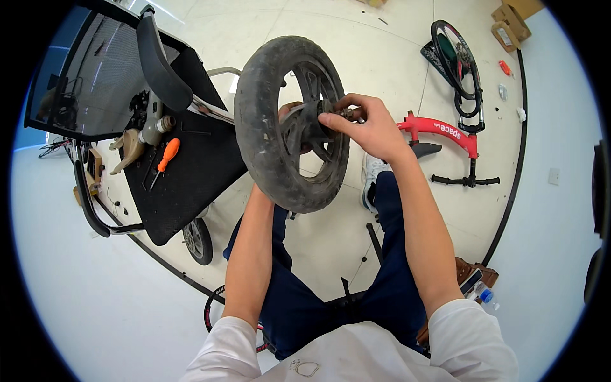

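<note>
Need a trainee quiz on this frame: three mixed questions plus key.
1. True or false: the orange-handled screwdriver lies on the chair seat.
2. The bike frame with handlebars is: A) blue, B) red, C) green.
3. Which of the wearer's hands is mostly hidden behind the wheel?

Key:
1. True.
2. B.
3. The left hand; the right hand has its fingers near the wheel's middle.

wheel tyre (258, 127): matt, scuffed rubber; red frame (436, 127): glossy, smooth; screwdriver handle (169, 153): smooth plastic; chair back (108, 70): woven mesh
</note>
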A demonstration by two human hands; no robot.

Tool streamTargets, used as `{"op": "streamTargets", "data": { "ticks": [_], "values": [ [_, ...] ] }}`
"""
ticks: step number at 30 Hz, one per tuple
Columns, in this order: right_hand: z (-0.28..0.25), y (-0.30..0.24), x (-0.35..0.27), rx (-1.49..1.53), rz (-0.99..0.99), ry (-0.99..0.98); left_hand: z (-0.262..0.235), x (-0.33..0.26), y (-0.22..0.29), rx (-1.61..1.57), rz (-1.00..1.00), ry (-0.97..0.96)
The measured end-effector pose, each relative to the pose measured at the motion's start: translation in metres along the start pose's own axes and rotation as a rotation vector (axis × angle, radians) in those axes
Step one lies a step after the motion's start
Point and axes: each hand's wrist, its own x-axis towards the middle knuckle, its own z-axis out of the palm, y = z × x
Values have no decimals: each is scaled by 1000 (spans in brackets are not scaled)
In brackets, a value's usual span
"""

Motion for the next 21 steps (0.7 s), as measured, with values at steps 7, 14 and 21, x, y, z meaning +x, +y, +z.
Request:
{"op": "streamTargets", "data": {
  "ticks": [7, 14, 21],
  "values": [
    [6, -15, -10, -99, 36, 128, 7, -7, 5, 101, 78, -14],
    [11, -25, -13, 27, 159, 134, 4, -7, 8, -13, 37, 1],
    [-6, -18, -14, 241, 34, 81, 4, -7, 8, -65, 84, -58]
  ]
}}
